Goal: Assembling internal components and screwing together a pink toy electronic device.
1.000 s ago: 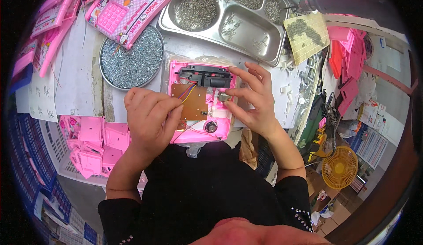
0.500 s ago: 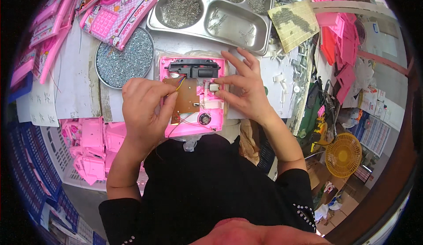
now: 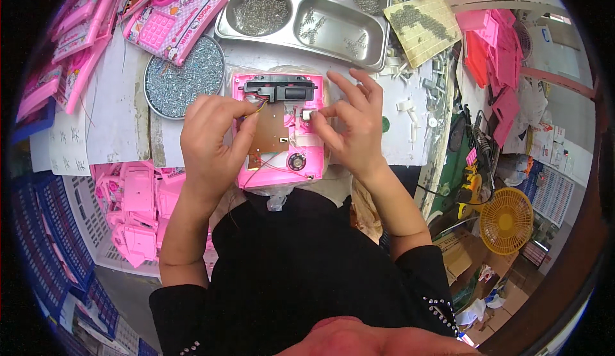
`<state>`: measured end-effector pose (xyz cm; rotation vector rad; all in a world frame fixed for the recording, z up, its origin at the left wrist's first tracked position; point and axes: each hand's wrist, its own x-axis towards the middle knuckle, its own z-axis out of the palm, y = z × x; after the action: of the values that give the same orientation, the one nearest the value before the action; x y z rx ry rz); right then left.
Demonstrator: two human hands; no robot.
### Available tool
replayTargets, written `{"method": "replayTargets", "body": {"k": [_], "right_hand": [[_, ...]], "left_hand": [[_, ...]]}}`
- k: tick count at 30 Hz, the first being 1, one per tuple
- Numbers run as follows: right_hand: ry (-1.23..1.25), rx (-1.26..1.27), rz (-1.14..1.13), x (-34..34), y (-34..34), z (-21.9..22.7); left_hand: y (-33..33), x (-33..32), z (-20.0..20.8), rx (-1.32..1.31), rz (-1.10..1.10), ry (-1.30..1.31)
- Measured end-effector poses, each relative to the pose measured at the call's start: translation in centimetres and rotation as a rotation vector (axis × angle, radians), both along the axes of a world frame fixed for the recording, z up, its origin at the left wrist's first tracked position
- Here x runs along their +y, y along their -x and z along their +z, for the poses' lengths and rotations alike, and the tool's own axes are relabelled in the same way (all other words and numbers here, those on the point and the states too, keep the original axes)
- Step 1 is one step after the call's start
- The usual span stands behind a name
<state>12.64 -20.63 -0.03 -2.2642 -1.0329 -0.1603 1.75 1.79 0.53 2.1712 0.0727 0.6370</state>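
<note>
One pink housing, its long axis running near to far in the head view, lies between the left hand, pinching coloured wires over its left side, and the right hand, nearer a small metal part and touching it, grip unclear.

Printed capital letters run along the right side of the pink keypad panel at far left, and dark characters mark the white paper sheet nearer, at left.
</note>
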Motion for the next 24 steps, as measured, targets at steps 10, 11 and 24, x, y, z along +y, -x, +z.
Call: {"method": "replayTargets", "body": {"k": [10,11,24], "right_hand": [[-0.105,0.11,-0.129,0.3,1.3,-2.0],[-0.09,0.119,-0.126,0.1,1.2,-1.8],[-0.007,-0.077,0.341,7.8,-2.6,1.5]], "left_hand": [[-0.2,0.0,-0.6,-0.041,0.006,0.013],[-0.4,0.0,-0.6,-0.047,0.005,0.022],[-2.7,3.0,1.5,0.165,-0.17,0.267]]}}
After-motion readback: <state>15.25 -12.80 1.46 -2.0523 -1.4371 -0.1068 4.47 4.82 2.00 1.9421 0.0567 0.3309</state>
